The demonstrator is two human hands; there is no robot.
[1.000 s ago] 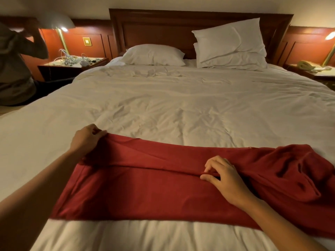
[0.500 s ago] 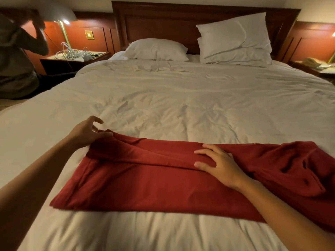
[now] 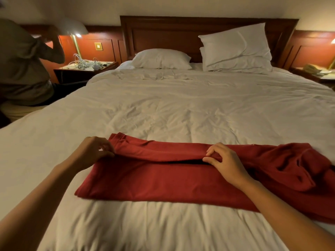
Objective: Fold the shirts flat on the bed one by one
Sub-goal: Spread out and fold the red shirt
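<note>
bringing the long fold over evenly

left hand (image 3: 96, 151) pinches the far left end of the raised fold in the dark red soft-knit shirt (image 3: 163, 180), fingers curled on the cloth; right hand (image 3: 224, 160) pinches the same edge nearer the middle. the shirt lies sideways across the near part of the white-sheeted bed (image 3: 181, 105), its right end bunched. best, by my reckoning: keep both pinches level, draw the edge toward the near hem together, then smooth the rumpled right end

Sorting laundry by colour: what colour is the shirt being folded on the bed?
The shirt is plain dark red with no pattern, clearest in the head view.
</note>
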